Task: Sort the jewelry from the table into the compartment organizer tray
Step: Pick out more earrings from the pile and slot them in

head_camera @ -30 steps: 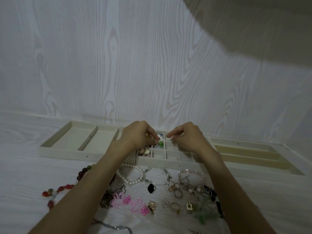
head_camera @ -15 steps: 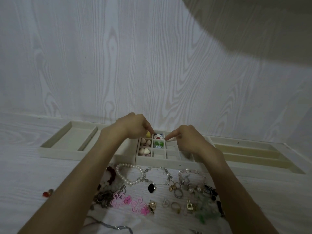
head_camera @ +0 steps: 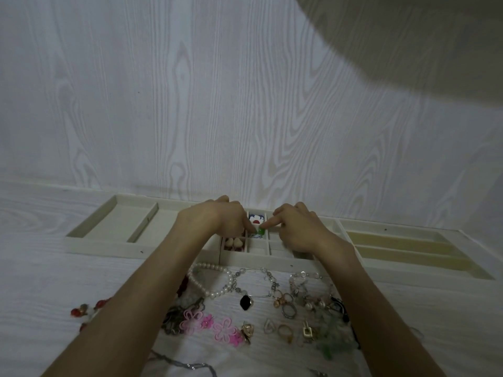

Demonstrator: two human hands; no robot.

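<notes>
Both hands' fingers [head_camera: 268, 225] pinch a small green bead [head_camera: 260, 231] over the cream compartment organizer tray [head_camera: 285, 261]; 3 cells filled, most jewelry remains on the counter [head_camera: 54, 281].

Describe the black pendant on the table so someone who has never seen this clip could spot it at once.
Start at the organizer tray along the wall and come toward the camera to the jewelry spread on the table. Between the pearl bracelet and the cluster of rings lies the black pendant. It is the only solid black, faceted piece; its neighbours are white beads or metal.
</notes>
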